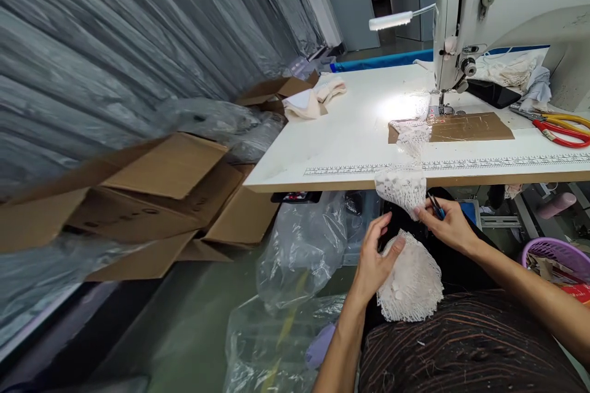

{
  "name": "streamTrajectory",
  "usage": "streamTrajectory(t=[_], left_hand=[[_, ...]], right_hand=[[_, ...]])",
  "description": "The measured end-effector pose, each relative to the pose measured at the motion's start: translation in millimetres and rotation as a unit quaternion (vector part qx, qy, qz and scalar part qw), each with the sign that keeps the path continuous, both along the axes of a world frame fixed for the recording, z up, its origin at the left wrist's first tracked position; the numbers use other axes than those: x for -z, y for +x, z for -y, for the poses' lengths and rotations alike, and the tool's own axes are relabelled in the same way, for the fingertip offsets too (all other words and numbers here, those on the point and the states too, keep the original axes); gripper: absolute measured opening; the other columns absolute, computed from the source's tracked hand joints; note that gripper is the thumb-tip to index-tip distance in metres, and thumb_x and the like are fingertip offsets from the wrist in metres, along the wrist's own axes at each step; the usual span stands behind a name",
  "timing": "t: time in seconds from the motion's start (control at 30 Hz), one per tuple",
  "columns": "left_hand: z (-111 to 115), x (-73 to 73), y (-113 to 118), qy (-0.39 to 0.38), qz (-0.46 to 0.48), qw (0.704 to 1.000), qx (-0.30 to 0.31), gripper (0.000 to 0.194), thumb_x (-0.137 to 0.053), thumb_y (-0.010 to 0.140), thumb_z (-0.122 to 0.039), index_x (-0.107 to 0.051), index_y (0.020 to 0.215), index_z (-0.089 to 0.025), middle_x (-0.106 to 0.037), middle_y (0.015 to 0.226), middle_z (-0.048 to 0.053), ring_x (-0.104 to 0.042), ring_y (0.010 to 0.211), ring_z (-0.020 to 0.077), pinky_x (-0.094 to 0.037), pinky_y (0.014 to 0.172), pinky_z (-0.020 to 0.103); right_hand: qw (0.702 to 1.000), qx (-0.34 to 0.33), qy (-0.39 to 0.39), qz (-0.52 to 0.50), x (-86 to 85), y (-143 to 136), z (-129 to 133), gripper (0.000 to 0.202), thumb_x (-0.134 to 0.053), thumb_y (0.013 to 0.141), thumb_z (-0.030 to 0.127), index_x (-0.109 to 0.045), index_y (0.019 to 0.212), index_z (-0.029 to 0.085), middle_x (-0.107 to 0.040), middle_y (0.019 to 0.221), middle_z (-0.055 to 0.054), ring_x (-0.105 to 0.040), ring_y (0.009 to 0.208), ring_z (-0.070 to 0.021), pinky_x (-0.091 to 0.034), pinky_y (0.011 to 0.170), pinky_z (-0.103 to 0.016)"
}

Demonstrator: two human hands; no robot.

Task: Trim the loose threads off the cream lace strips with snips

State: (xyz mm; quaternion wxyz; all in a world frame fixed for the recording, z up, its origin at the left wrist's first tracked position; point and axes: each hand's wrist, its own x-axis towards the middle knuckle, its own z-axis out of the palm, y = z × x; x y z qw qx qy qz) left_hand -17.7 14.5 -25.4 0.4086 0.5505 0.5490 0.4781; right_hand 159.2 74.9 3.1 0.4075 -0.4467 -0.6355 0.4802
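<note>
A white lace strip runs from the sewing machine's needle area over the table's front edge. My right hand pinches its hanging end between thumb and finger. The same hand also holds small dark thread snips with a blue part. On my lap lies a rounded piece of cream lace. My left hand is at its left side, thumb and fingers apart, the thumb over its upper edge. The sewing machine stands beyond, its presser foot close to the lace.
Red- and yellow-handled scissors lie at the table's right. Brown card lies under the needle area. Left of the table are an open cardboard box and clear plastic bags. A purple basket stands at right.
</note>
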Motion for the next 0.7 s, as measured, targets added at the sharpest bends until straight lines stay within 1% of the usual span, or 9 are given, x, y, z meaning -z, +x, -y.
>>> streamTrajectory(t=[0.03,0.1,0.2,0.27,0.4,0.47,0.53,0.63,0.7], left_hand=[[-4.9,-3.0,1.4,-0.022,0.074,0.997,0.004,0.062,-0.072,0.074,-0.058,-0.058,0.122,-0.021,-0.057,0.134,0.015,-0.053,0.127,0.0293,-0.042,0.106,0.045],[-12.5,-8.4,4.7,-0.076,0.212,0.974,0.034,0.078,-0.073,0.066,-0.068,-0.056,0.124,-0.019,-0.061,0.130,0.016,-0.059,0.118,0.0294,-0.049,0.096,0.040],[-17.4,-16.1,7.9,-0.133,0.334,0.930,0.081,0.093,-0.072,0.057,-0.076,-0.055,0.127,-0.018,-0.066,0.121,0.016,-0.067,0.098,0.0265,-0.054,0.080,0.034],[-17.2,-20.6,7.1,-0.136,0.353,0.921,0.091,0.096,-0.078,0.052,-0.072,-0.054,0.128,-0.018,-0.067,0.120,0.016,-0.068,0.092,0.0247,-0.054,0.074,0.031],[-12.9,-26.7,0.8,-0.155,0.297,0.937,0.095,0.090,-0.093,0.049,-0.044,-0.056,0.127,-0.019,-0.070,0.111,0.012,-0.068,0.087,0.0220,-0.052,0.073,0.028],[-10.2,-28.0,-1.2,-0.185,0.254,0.945,0.095,0.079,-0.092,0.053,-0.036,-0.060,0.123,-0.018,-0.073,0.097,0.008,-0.068,0.081,0.0196,-0.051,0.070,0.027],[-7.7,-28.6,-1.5,-0.199,0.222,0.951,0.085,0.063,-0.090,0.057,-0.037,-0.066,0.112,-0.016,-0.073,0.089,0.006,-0.067,0.076,0.0175,-0.050,0.068,0.025],[-5.7,-30.0,0.1,-0.185,0.185,0.963,0.059,0.045,-0.087,0.060,-0.042,-0.074,0.093,-0.016,-0.074,0.087,0.005,-0.065,0.075,0.0160,-0.049,0.070,0.025],[-5.7,-32.1,1.3,-0.172,0.158,0.971,0.053,0.040,-0.085,0.062,-0.046,-0.076,0.086,-0.016,-0.074,0.086,0.005,-0.064,0.077,0.0157,-0.048,0.072,0.025]], right_hand=[[0.999,-0.031,0.015,0.002,-2.2,0.7,6.7,0.046,-0.055,0.083,0.061,-0.053,0.066,0.018,-0.043,0.055,0.004,-0.035,0.052,-0.0089,-0.031,0.049,-0.023],[0.994,-0.103,0.037,0.010,-7.2,2.9,20.9,0.041,-0.052,0.088,0.051,-0.050,0.065,0.018,-0.042,0.058,0.004,-0.035,0.054,-0.0090,-0.031,0.050,-0.023],[0.975,-0.213,0.059,0.030,-12.2,7.3,40.7,0.037,-0.050,0.090,0.037,-0.042,0.059,0.019,-0.035,0.056,0.005,-0.030,0.053,-0.0080,-0.028,0.050,-0.022],[0.959,-0.267,0.076,0.049,-12.4,10.4,50.4,0.034,-0.052,0.088,0.028,-0.041,0.058,0.019,-0.033,0.054,0.006,-0.027,0.051,-0.0076,-0.025,0.049,-0.023],[0.931,-0.343,0.094,0.080,-10.2,17.2,58.1,0.015,-0.053,0.077,0.014,-0.051,0.063,0.017,-0.049,0.060,0.003,-0.037,0.055,-0.0087,-0.030,0.054,-0.023],[0.929,-0.347,0.086,0.096,-10.6,20.7,55.9,0.012,-0.053,0.078,0.017,-0.055,0.067,0.017,-0.051,0.061,0.002,-0.039,0.055,-0.0092,-0.031,0.055,-0.023],[0.942,-0.313,0.061,0.106,-12.0,23.7,50.4,0.015,-0.055,0.083,0.027,-0.058,0.074,0.017,-0.050,0.061,0.003,-0.038,0.053,-0.0095,-0.031,0.053,-0.023],[0.968,-0.222,0.014,0.118,-12.9,26.2,38.6,0.039,-0.039,0.096,0.047,-0.061,0.087,0.016,-0.051,0.065,0.001,-0.041,0.056,-0.0118,-0.034,0.054,-0.024],[0.974,-0.182,0.001,0.138,-12.3,25.8,31.2,0.055,-0.023,0.100,0.053,-0.062,0.088,0.016,-0.050,0.066,0.000,-0.044,0.058,-0.0131,-0.035,0.057,-0.025]])
